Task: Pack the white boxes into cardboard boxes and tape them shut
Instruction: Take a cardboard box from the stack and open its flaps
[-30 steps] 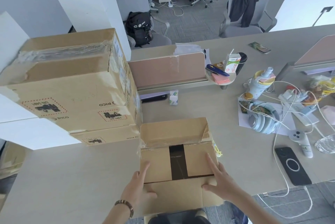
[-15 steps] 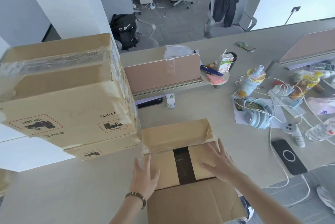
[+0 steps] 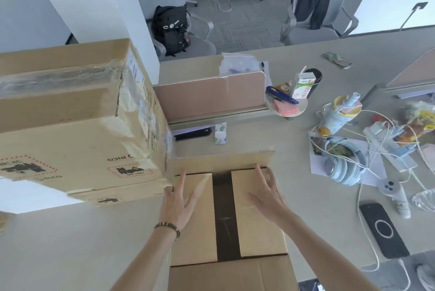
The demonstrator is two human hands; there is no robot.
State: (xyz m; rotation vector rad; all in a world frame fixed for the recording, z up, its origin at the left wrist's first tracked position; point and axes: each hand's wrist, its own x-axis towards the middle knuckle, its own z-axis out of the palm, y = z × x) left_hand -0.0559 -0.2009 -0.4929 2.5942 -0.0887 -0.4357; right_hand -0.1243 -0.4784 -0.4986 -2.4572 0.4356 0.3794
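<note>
Both hands lie flat on the top of an open cardboard box (image 3: 226, 215) at the near edge of the bench (image 3: 70, 243). The left hand (image 3: 177, 201) has its fingers straight and spread, pressing the left inner flap (image 3: 197, 239); a beaded bracelet (image 3: 168, 227) circles that wrist. The right hand (image 3: 268, 194) is likewise spread and straight-fingered, palm down on the right inner flap (image 3: 259, 232). Neither hand grips anything.

Between the two hands the inner flaps leave a dark gap (image 3: 226, 215) — the inside of the box shows there, too dark to tell what it holds. Beyond the fingertips the far outer flap (image 3: 221, 161) stands up; below the wrists the near outer flap (image 3: 230, 274) hangs toward the person.

Just left of the left hand, touching the open box's corner, rises a stack of taped cardboard boxes (image 3: 77, 126) printed with PICO — clear tape runs over the topmost. Well right of the right hand lie headphones (image 3: 341, 166), a tangle of white cables (image 3: 376, 149) and a black phone (image 3: 383, 229).
</note>
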